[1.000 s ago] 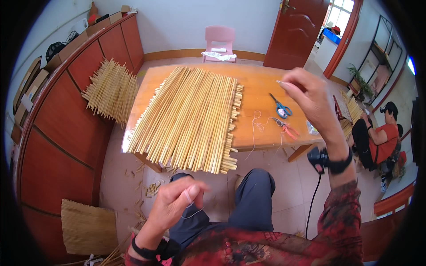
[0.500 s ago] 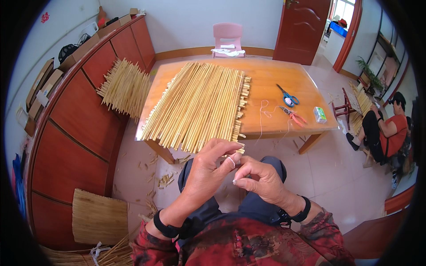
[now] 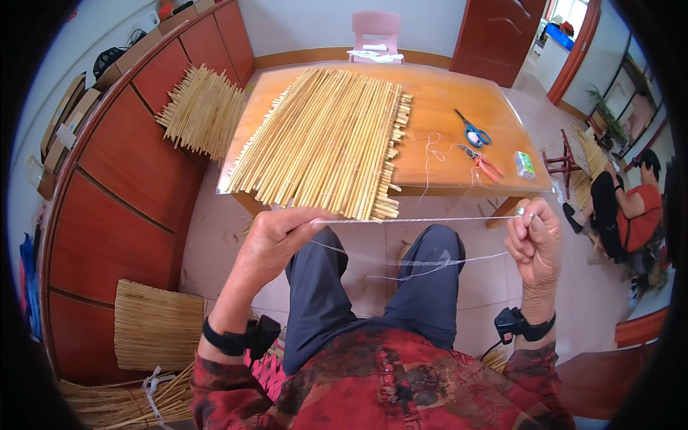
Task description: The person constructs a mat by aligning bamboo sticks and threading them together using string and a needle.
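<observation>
A white string [image 3: 416, 220] is stretched level between my two hands, over my knees and just below the table's near edge. My left hand [image 3: 276, 240] is closed on its left end, close to the front of a mat of thin straw-coloured reed stalks [image 3: 322, 143]. At the right, my right hand [image 3: 534, 240] pinches the other end with curled fingers. Loose loops of the same string [image 3: 430, 269] sag beneath the taut part, somewhat blurred. The stalks lie side by side on the wooden table [image 3: 444, 93], their right edge uneven.
Blue-handled scissors [image 3: 476, 135], red-handled pliers [image 3: 487, 166], loose thread [image 3: 432, 154] and a small green-white box [image 3: 524, 165] lie on the table. More reed mats stand by the red cabinets [image 3: 129, 172] at left. Another person [image 3: 638, 208] sits working at right. A pink chair [image 3: 376, 32] stands behind.
My hands were close together before the mat; now they are wide apart, the right one far to the right, with string drawn tight between them. The view has shifted slightly.
</observation>
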Demonstrator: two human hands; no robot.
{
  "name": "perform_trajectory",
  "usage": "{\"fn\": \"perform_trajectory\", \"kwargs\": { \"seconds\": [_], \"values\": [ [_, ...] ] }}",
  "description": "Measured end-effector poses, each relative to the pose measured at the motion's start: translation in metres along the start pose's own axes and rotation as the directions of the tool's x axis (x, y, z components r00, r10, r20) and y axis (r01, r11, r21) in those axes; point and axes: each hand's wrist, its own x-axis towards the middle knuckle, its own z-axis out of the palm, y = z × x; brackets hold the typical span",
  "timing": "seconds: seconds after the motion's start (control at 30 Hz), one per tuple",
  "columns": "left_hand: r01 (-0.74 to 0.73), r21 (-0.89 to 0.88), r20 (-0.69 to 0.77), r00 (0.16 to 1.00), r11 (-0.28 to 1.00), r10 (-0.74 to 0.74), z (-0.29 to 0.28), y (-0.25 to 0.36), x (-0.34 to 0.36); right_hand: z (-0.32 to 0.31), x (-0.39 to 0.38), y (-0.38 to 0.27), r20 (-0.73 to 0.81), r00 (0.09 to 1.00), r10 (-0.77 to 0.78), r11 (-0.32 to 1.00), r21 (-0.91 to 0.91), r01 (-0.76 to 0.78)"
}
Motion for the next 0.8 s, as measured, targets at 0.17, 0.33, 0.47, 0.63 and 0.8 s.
{"fn": "perform_trajectory", "kwargs": {
  "seconds": [0.17,0.33,0.47,0.63,0.8],
  "values": [
    [0.108,0.002,-0.004,0.994,0.994,-0.107,-0.021,-0.017,-0.028,-0.03,-0.011,-0.024,-0.075,0.997,-0.027,0.986,-0.169,0.014],
    [0.254,0.031,-0.054,0.966,0.967,-0.253,-0.038,-0.043,-0.059,-0.064,-0.016,-0.038,-0.287,0.958,-0.021,0.985,-0.172,-0.031],
    [0.283,-0.084,0.136,0.953,0.955,-0.271,-0.032,-0.048,-0.066,-0.051,-0.02,-0.02,-0.289,0.954,0.08,0.961,-0.233,-0.151],
    [0.232,0.333,0.145,0.945,0.914,-0.293,-0.034,-0.041,-0.076,-0.007,-0.019,0.003,-0.09,0.941,0.327,0.876,-0.345,-0.338],
    [0.241,0.349,-0.214,0.961,0.905,-0.174,-0.053,-0.044,-0.08,0.035,-0.013,0.017,0.094,0.864,0.495,0.805,-0.424,-0.415]
  ]
}}
